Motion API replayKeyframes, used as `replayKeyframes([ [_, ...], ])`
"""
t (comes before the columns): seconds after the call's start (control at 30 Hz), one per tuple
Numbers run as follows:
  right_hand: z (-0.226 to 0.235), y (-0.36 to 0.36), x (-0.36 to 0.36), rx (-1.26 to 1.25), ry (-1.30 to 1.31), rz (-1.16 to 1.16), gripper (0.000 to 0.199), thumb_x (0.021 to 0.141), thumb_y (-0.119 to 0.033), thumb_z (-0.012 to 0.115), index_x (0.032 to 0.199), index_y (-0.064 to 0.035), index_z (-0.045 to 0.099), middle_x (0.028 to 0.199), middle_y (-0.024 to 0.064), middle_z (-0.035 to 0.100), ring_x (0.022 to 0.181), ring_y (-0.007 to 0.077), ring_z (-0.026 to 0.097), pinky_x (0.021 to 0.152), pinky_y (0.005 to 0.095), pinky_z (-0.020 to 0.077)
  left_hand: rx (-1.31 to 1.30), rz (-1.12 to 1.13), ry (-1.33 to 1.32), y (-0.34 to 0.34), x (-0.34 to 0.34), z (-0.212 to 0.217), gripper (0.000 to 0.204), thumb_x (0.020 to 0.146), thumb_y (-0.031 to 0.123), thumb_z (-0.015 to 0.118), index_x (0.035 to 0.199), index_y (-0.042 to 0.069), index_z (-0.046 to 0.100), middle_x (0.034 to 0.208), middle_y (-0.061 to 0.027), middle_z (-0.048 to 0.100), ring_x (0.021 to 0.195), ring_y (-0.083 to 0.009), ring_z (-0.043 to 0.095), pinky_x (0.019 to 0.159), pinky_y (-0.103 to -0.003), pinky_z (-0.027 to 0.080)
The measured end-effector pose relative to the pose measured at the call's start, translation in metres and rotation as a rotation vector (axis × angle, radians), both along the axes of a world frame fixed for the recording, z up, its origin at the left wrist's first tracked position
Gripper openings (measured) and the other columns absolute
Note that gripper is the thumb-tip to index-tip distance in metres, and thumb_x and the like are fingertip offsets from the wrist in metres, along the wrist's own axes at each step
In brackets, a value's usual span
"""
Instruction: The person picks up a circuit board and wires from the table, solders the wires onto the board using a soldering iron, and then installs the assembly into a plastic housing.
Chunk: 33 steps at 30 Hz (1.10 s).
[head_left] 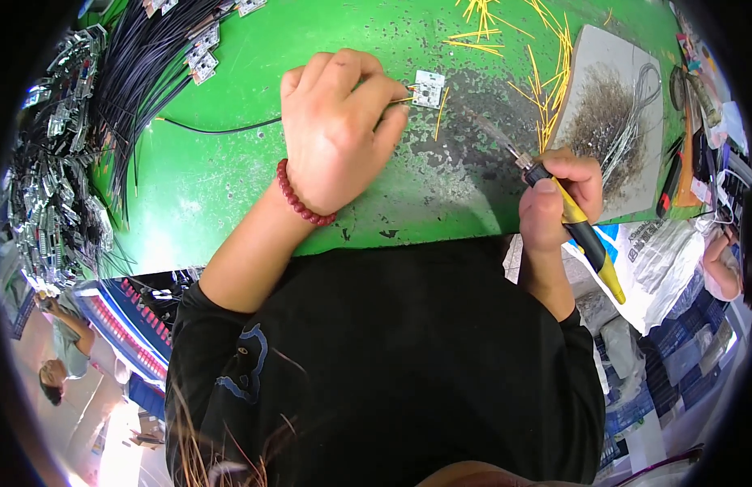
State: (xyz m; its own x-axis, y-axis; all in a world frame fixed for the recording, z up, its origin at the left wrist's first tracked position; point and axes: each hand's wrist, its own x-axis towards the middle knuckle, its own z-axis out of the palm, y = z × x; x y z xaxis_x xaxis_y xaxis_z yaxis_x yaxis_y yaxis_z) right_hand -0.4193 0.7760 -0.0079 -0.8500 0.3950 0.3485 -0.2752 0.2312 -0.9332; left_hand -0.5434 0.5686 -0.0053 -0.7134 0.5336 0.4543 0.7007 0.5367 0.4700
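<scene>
My left hand [335, 122], a dark red bead bracelet at its wrist, pinches the end of a thin black cable [222, 130]. Fine wires come out past its fingertips and meet the left edge of a small white circuit board [428, 89] lying on the green table. Whether the wires are joined to the board I cannot tell. In my right hand [554, 199] is a yellow and black soldering iron [588, 242], gripped like a pen. Its metal tip points up and left, apart from the board. A short yellow wire [442, 115] lies by the board's right edge.
Bundled black cables [149, 73] with boards cover the table's far left, beside a heap of circuit boards [47, 162]. Several yellow wires [554, 73] lie scattered at the back. A soot-marked grey board [583, 61] with coiled solder wire is at right. Another person [68, 349] appears lower left.
</scene>
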Motion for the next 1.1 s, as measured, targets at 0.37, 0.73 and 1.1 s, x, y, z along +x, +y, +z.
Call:
replayKeyframes([
  [0.37, 0.000, 0.019, 0.010, -0.099, 0.011, -0.029, 0.024, 0.082, -0.016, 0.068, 0.091, 0.0001, 0.053, 0.079, 0.0056, 0.055, 0.068, 0.0086, 0.046, 0.063, 0.0224, 0.0369, -0.137, -0.164, -0.089, 0.017, 0.015, 0.010, 0.015, 0.062, 0.012, 0.078, 0.070, 0.012, 0.065, 0.078, 0.0007, 0.058, 0.075, -0.0179, 0.056, 0.070, -0.034, 0.038],
  [0.73, -0.004, 0.020, 0.011, -0.102, 0.020, -0.047, 0.022, 0.082, -0.014, 0.067, 0.092, 0.0001, 0.054, 0.078, 0.0037, 0.055, 0.066, 0.0068, 0.043, 0.060, 0.0215, 0.0346, -0.183, -0.094, -0.106, 0.028, 0.026, 0.013, 0.013, 0.064, 0.009, 0.076, 0.069, 0.011, 0.064, 0.077, -0.0013, 0.058, 0.071, -0.0204, 0.058, 0.064, -0.034, 0.040],
  [1.1, -0.004, 0.012, 0.006, -0.121, -0.026, -0.039, 0.023, 0.082, -0.016, 0.068, 0.092, -0.0005, 0.055, 0.079, 0.0030, 0.055, 0.066, 0.0056, 0.043, 0.060, 0.0209, 0.0338, 0.150, 0.002, -0.533, -0.005, 0.017, 0.031, 0.013, 0.075, 0.006, 0.070, 0.082, 0.005, 0.059, 0.076, -0.0081, 0.064, 0.070, -0.0248, 0.062, 0.066, -0.037, 0.046],
])
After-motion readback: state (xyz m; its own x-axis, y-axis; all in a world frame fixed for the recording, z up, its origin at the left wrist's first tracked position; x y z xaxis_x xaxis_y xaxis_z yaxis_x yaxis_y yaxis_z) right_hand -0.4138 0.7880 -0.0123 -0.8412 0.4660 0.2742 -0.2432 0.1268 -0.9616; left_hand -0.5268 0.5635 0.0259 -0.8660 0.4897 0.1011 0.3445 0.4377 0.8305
